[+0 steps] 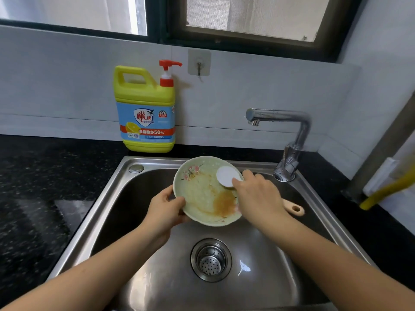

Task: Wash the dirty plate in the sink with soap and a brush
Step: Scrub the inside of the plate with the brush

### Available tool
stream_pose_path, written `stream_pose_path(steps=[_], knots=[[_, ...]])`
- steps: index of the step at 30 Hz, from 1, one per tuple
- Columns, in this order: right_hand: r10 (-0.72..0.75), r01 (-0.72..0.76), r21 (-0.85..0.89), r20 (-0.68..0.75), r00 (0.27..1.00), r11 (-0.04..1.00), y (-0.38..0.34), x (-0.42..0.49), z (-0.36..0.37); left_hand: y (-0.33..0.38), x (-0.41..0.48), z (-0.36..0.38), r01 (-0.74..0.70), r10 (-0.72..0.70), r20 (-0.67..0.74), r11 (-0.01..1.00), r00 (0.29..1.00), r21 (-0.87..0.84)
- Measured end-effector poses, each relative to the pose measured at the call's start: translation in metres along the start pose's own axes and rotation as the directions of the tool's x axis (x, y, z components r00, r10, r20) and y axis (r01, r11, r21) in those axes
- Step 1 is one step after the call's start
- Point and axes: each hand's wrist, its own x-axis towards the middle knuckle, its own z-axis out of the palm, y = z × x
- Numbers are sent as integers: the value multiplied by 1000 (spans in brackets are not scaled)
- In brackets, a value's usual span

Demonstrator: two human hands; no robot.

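Holding the plate (pixel 202 194) tilted above the sink (pixel 107 198) basin, face toward the camera: the left hand (pixel 166 209) grips its rim at 8 o'clock, thumb on the face, fingers curled behind. The right hand (pixel 258 196) is wrapped round the brush (pixel 225 176) handle. The white round head touches the plate at 2 o'clock, and the handle's looped end pokes out at 4 o'clock.

Plate pale green; floral print at 10 o'clock, brown-orange residue at 5 o'clock. Drain strainer (pixel 211 260) at 6 o'clock below the plate. Soap bottle (pixel 146 108) — yellow, red pump — stands on the black counter (pixel 45 187) at 11 o'clock. Faucet (pixel 289 140) at 2 o'clock.
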Motion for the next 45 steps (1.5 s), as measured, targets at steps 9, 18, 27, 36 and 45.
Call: stream_pose_path(steps=[9,18,27,36,45], knots=[[-112,113,540,-35,993,834,-51,5,8,-4,3,0,81,-65,91,978,994,-191],[85,-27,404,-125,988,914,-23,28,7,-2,2,4,142,-113,144,967,983,-213],[6,30,412,-87,996,910,-29,24,10,-4,1,4,152,-121,147,963,982,-221],[-103,129,374,-90,991,919,-45,10,7,-4,-1,5,152,-122,137,960,983,-234],[-166,183,247,-88,982,952,-42,11,3,-4,-1,4,148,-122,128,965,984,-217]])
